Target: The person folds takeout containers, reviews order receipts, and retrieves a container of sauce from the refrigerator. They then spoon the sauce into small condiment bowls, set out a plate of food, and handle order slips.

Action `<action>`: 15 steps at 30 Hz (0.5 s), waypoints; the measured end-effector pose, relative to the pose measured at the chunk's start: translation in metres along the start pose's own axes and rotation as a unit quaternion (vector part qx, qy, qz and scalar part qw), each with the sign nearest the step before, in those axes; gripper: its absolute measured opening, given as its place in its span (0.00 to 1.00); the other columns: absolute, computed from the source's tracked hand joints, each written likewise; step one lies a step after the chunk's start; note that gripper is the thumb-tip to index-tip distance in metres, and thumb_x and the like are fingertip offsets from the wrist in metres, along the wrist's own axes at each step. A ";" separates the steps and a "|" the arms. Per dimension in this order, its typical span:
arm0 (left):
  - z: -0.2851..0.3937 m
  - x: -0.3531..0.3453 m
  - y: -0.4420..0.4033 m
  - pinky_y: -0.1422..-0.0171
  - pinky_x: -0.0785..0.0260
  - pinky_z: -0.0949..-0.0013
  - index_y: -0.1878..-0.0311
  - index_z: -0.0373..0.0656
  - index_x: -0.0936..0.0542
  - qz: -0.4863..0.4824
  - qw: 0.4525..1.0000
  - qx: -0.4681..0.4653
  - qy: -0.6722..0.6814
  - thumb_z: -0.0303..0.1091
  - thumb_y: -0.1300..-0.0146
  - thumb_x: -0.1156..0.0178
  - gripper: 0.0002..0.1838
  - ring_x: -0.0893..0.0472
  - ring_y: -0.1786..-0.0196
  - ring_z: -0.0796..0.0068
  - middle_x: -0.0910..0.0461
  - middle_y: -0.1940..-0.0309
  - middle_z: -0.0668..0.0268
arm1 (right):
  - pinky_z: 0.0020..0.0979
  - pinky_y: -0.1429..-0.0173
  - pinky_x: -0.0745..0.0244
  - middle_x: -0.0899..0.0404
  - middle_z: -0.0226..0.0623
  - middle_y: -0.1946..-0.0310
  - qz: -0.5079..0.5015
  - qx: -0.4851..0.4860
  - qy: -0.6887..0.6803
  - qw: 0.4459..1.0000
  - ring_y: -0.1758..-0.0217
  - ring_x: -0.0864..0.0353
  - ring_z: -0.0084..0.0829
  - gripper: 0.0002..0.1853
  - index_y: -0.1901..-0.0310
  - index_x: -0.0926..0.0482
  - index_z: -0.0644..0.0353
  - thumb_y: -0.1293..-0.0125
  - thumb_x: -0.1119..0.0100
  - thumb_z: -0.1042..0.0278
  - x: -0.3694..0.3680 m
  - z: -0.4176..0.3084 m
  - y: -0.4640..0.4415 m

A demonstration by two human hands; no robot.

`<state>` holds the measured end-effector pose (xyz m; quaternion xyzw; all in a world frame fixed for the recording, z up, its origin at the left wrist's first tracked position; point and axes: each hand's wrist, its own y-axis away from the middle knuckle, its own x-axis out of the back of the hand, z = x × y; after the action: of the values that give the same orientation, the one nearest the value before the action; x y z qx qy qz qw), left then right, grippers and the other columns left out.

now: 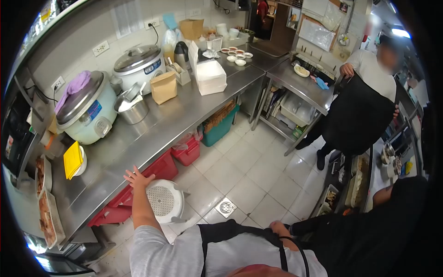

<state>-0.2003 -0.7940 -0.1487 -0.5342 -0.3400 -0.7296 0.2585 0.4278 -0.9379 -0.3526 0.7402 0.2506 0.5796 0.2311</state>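
Note:
My left hand (139, 177) is raised with its fingers spread, holding nothing, near the front edge of the steel counter (159, 124) and above a white round stool (164, 201). On the counter stand two large rice cookers (92, 115), a metal pot (131, 108), a brown paper bag (164, 87) and an open white box (210, 77). A yellow cloth (73, 159) lies over a white dish near the counter's left end. My right hand (278, 229) is low at the right of my body, partly cut off by my apron and dark clothing; its fingers are not clear.
A person (374, 69) at the right holds up a black cloth (357, 115). Another person in black (364, 221) is close at my right. Red bins (164, 167) and a teal bin (221, 125) stand under the counter. A drain (225, 207) lies in the tiled floor.

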 end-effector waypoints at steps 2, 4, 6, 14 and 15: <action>0.011 0.007 -0.007 0.40 0.58 0.40 0.36 0.55 0.62 -0.008 0.998 0.037 0.045 0.60 0.68 0.36 0.59 0.76 0.36 0.48 0.75 0.37 0.52 | 0.36 0.64 0.30 0.23 0.43 0.73 0.051 -0.066 -0.111 0.990 0.68 0.24 0.41 0.12 0.71 0.23 0.58 0.55 0.46 0.59 0.013 0.025 -0.027; 0.012 0.007 -0.009 0.40 0.58 0.40 0.36 0.55 0.62 -0.012 0.999 0.045 0.026 0.59 0.68 0.35 0.59 0.76 0.36 0.48 0.75 0.36 0.52 | 0.34 0.64 0.30 0.24 0.43 0.75 0.081 -0.099 -0.191 0.973 0.70 0.25 0.39 0.12 0.71 0.24 0.57 0.55 0.44 0.59 0.051 0.013 -0.034; 0.012 0.004 -0.013 0.40 0.57 0.39 0.36 0.55 0.62 -0.005 0.998 0.052 0.018 0.58 0.68 0.35 0.59 0.77 0.36 0.48 0.75 0.36 0.53 | 0.33 0.63 0.29 0.24 0.43 0.75 0.097 -0.100 -0.196 0.971 0.70 0.25 0.40 0.12 0.71 0.24 0.57 0.56 0.43 0.60 0.069 0.008 -0.046; 0.012 -0.014 -0.022 0.42 0.54 0.38 0.36 0.56 0.62 0.044 0.997 0.069 -0.001 0.59 0.67 0.36 0.58 0.76 0.35 0.49 0.74 0.36 0.54 | 0.32 0.57 0.31 0.24 0.44 0.68 0.075 -0.076 -0.230 0.967 0.63 0.26 0.39 0.16 0.66 0.25 0.59 0.55 0.45 0.58 0.081 0.001 -0.044; 0.011 -0.017 -0.025 0.42 0.54 0.39 0.36 0.56 0.62 0.047 0.996 0.073 -0.004 0.60 0.67 0.37 0.58 0.75 0.35 0.49 0.74 0.36 0.55 | 0.32 0.55 0.32 0.24 0.45 0.66 0.038 -0.099 -0.242 0.964 0.60 0.26 0.39 0.17 0.65 0.25 0.59 0.55 0.45 0.58 0.083 0.002 -0.040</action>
<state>-0.2066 -0.7695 -0.1680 -0.5321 -0.3676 -0.6879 0.3293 0.4419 -0.8542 -0.3171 0.8407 0.0999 0.4136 0.3348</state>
